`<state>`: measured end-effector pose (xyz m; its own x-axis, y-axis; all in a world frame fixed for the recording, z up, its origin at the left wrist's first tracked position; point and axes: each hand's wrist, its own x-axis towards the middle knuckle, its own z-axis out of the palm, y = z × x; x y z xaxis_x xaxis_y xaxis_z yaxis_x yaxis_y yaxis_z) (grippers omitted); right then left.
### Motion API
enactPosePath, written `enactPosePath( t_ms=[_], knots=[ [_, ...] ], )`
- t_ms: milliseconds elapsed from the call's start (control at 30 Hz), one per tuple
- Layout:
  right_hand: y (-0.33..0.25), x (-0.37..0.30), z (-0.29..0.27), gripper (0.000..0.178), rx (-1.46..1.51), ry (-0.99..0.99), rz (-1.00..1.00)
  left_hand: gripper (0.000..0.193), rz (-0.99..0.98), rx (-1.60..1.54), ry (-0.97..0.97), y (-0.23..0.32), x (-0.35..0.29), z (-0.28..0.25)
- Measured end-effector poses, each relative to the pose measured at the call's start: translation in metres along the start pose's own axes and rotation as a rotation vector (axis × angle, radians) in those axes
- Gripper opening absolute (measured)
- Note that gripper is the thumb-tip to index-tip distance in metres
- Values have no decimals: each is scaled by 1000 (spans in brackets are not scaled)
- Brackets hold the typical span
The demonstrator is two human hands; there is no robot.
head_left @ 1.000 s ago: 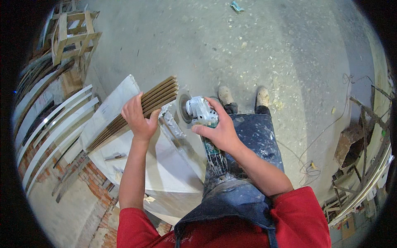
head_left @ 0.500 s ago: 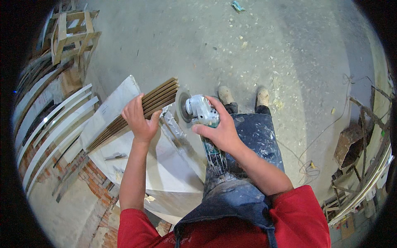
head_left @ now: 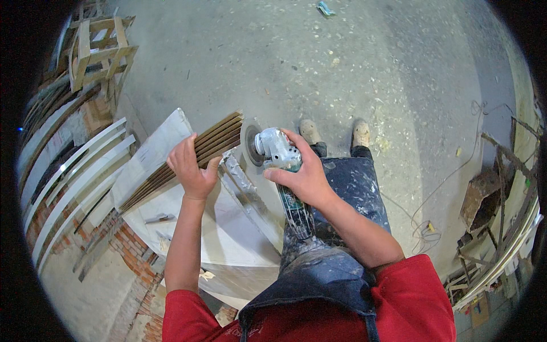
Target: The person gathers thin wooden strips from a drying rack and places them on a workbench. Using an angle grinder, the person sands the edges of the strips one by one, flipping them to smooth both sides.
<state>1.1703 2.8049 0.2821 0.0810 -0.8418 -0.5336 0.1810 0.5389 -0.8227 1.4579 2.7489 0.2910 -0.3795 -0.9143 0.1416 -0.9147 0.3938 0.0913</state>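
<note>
My left hand (head_left: 192, 165) grips a bundle of long brown strips (head_left: 221, 134), fingers over the far side and thumb on the near side. The strips lie slanted on a white board (head_left: 139, 174), their ends pointing up and right. In my right hand (head_left: 307, 176) is an angle grinder (head_left: 280, 149), held round its metal head, with its body hanging down toward my apron. The round grinder disc (head_left: 249, 145) stands upright just right of the strip ends. I cannot tell whether it touches them.
White curved strips (head_left: 80, 182) and a wooden frame (head_left: 101, 54) stand at the left. Bricks (head_left: 128, 242) show below. A thin cable (head_left: 450, 176) trails over the dusty floor at the right, near a rusty metal box (head_left: 478, 199). My shoes (head_left: 336, 132) are ahead.
The strip ends and the grinder disc have shifted very slightly left and down in the picture. Both hands keep the same hold.
</note>
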Motion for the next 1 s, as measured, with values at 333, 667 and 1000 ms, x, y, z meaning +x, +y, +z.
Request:
enactPosePath(
  t_ms=[333, 667, 1000],
  knots=[
    [-8, 3, -3, 86, 80, 9, 63, 76, -6, -2, 5, -3, -4, -1],
    [-7, 13, -4, 84, 43, -8, 59, 77, -8, 16, -12, 1, -4, -4],
    [-16, 10, -7, 85, 36, -7, -33, 79, 0, 17, -11, -2, -6, -5]
  ],
)
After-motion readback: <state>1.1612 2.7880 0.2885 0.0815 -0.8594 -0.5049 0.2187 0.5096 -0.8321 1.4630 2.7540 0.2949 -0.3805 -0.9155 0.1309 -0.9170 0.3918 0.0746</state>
